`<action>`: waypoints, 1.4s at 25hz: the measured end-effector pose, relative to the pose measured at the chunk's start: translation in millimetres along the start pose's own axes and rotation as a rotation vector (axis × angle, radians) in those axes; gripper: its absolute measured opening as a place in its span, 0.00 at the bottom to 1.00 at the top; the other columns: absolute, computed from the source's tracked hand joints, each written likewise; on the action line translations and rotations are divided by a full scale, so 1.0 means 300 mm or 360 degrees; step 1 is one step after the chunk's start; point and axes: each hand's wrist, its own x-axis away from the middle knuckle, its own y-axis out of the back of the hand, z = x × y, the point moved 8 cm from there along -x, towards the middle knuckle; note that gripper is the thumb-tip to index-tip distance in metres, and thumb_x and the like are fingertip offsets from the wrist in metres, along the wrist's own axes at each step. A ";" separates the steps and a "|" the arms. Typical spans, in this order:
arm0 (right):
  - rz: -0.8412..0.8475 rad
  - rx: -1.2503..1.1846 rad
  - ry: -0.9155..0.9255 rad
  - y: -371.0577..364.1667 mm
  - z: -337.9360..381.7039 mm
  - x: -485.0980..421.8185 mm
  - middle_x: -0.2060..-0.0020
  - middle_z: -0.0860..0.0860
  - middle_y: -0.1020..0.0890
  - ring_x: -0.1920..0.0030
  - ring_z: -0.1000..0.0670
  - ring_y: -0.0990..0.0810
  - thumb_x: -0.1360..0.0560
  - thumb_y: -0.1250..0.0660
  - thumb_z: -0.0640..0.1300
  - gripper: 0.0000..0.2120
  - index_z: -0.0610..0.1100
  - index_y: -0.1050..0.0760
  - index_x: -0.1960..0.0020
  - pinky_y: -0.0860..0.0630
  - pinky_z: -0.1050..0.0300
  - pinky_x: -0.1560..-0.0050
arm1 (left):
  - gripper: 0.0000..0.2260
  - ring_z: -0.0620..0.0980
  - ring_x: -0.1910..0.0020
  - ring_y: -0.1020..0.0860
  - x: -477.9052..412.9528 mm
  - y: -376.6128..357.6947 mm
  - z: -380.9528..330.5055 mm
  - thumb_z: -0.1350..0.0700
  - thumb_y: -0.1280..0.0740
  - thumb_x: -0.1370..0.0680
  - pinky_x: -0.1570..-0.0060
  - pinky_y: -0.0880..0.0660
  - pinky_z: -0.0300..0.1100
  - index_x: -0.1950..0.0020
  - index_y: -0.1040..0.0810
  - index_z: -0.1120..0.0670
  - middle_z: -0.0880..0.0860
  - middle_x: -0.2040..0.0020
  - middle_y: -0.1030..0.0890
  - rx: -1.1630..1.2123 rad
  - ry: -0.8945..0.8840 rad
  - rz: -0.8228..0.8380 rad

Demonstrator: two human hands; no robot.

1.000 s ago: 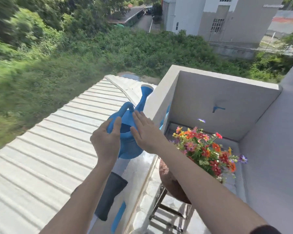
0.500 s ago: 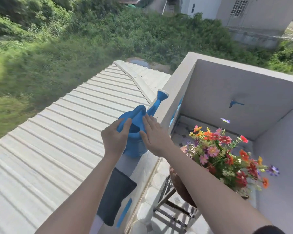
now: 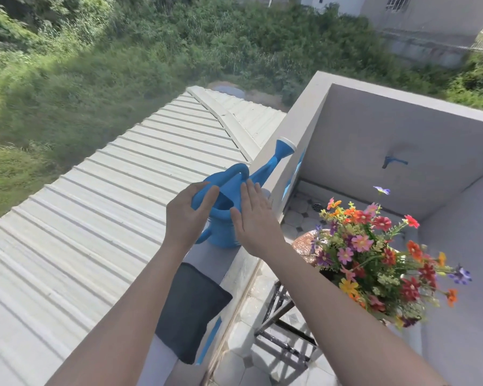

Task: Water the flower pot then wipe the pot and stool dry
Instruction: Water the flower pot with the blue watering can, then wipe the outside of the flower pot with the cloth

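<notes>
A blue watering can (image 3: 224,228) stands upright on the parapet ledge (image 3: 207,259), its spout pointing up and to the right. My left hand (image 3: 184,218) is cupped at its left side, fingertips by the rim and handle, not clasping it. My right hand (image 3: 254,218) is flat with straight fingers just right of the can. A brown flower pot (image 3: 304,243) with colourful flowers (image 3: 374,260) sits on a dark metal stool (image 3: 285,332) below the ledge, right of my right arm. A dark folded cloth (image 3: 190,310) lies on the ledge nearer me.
A corrugated pale roof (image 3: 95,218) drops away left of the ledge. Grey walls enclose the small tiled balcony corner, with a blue tap (image 3: 393,161) on the far wall and a floor drain (image 3: 316,206). Blue tape strips mark the ledge's inner face.
The can has come down onto the ledge. Both hands held its sides before; now my right hand has flattened and eased off, and my left grip has loosened. The view tilted downward.
</notes>
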 end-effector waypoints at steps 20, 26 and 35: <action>0.0257 -0.0673 -0.0788 -0.274 0.046 0.389 0.55 0.46 0.22 0.52 0.44 0.23 0.25 0.35 0.53 0.15 0.42 0.32 0.49 0.32 0.57 0.59 | 0.24 0.57 0.42 0.25 0.325 0.089 0.402 0.40 0.38 0.25 0.49 0.28 0.47 0.36 0.30 0.53 0.54 0.44 0.21 -0.0946 0.0313 0.0199; -0.0110 -0.1122 -0.0555 -0.044 0.072 0.459 0.57 0.53 0.22 0.55 0.53 0.24 0.24 0.36 0.47 0.03 0.49 0.29 0.52 0.33 0.70 0.62 | 0.26 0.51 0.39 0.23 0.331 0.105 0.287 0.45 0.29 0.28 0.42 0.28 0.41 0.33 0.26 0.53 0.51 0.38 0.21 -0.0335 0.0419 0.0313; -0.0774 -0.0826 -0.0454 0.420 -0.159 0.700 0.55 0.55 0.24 0.52 0.64 0.27 0.25 0.33 0.46 0.05 0.50 0.27 0.50 0.34 0.76 0.53 | 0.33 0.56 0.58 0.16 0.573 -0.338 -0.063 0.52 0.17 0.52 0.60 0.19 0.46 0.49 0.18 0.60 0.60 0.55 0.15 0.0988 0.1094 0.1687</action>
